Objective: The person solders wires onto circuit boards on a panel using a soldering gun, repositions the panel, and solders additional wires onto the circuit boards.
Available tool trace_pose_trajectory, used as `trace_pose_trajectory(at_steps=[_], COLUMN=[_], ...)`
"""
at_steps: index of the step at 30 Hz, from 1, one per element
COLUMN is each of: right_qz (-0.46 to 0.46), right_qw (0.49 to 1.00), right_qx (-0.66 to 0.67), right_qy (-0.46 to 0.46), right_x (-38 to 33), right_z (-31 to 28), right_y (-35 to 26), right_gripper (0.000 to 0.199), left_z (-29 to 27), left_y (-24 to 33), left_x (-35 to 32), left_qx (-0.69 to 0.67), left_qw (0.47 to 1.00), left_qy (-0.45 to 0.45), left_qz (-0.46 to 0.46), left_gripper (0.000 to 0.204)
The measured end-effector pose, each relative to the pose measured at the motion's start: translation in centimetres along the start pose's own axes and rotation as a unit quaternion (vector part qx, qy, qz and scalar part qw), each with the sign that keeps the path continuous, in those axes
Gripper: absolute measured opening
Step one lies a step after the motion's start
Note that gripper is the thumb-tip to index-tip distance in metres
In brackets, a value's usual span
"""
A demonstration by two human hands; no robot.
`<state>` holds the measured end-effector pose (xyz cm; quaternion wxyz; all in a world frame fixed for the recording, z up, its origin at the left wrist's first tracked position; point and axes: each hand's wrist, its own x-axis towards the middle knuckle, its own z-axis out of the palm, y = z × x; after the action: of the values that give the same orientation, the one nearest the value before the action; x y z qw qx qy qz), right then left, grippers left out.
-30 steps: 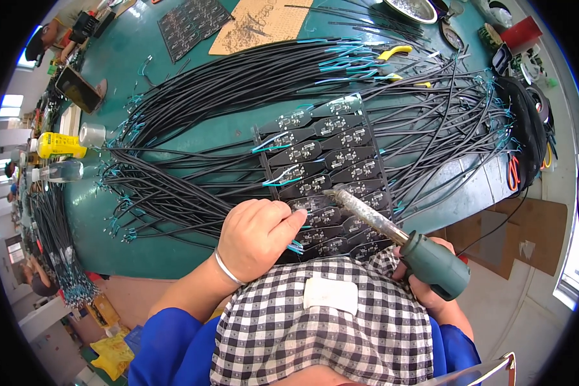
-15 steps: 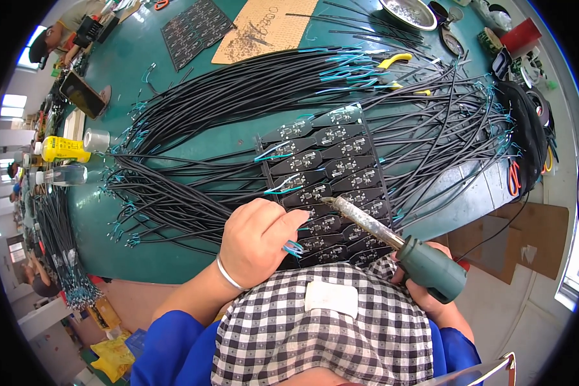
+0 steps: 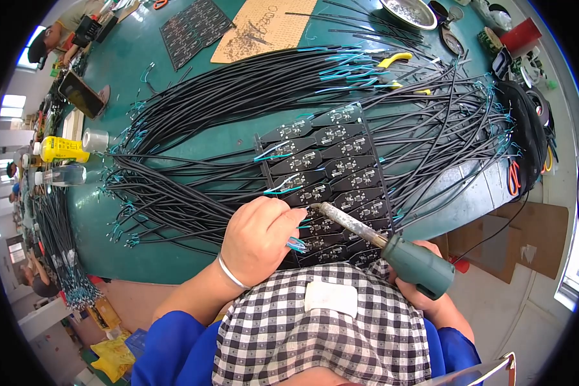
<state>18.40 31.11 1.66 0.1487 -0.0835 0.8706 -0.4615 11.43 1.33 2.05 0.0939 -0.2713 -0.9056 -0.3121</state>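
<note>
My left hand (image 3: 256,239) is closed in a pinch at the left edge of a black circuit-board panel (image 3: 349,168). It holds a black cable, whose blue and white wire ends (image 3: 296,244) stick out below the fingers; the cable itself is mostly hidden under the hand. A soldering iron (image 3: 419,265) with a green handle is gripped in my right hand (image 3: 415,294), which the handle partly covers. The iron's tip lies over the panel, close to my left fingertips. Higher on the panel, cables with bare-ended wires (image 3: 282,188) lie at its left edge.
Bundles of black cables (image 3: 238,90) spread across the green table (image 3: 103,257). Yellow-handled pliers (image 3: 395,60) lie behind the panel. A metal bowl (image 3: 410,11), cardboard (image 3: 264,29) and another board panel (image 3: 195,32) are at the back. Bottles (image 3: 64,149) and a phone (image 3: 82,94) stand left.
My right hand has brought the soldering iron left and slightly down, its tip closer to my left fingertips. My left hand has barely shifted.
</note>
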Motion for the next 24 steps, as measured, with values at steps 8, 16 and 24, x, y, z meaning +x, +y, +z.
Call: trace_pose_trajectory(at_steps=[8,16,24], right_qz=[-0.128,-0.081,-0.003], right_qw=[0.984,0.993,0.970], right_qx=[-0.127,-0.086,0.237], right_qy=[-0.009,0.006,0.046], right_x=[0.9,1.0,1.0], right_z=[-0.3,-0.1,-0.5], right_y=[-0.8,-1.4,-2.2], right_gripper=[0.031,0.018,0.032], left_z=[0.0,0.0,0.2], left_y=[0.0,0.1,-0.1], left_x=[0.0,0.1,-0.4], left_qx=[0.004,0.008,0.019], left_qw=[1.000,1.000,1.000], left_qy=[-0.023,-0.010,-0.006], left_qz=[-0.001,-0.012,-0.004], left_gripper=[0.030,0.031,0.031])
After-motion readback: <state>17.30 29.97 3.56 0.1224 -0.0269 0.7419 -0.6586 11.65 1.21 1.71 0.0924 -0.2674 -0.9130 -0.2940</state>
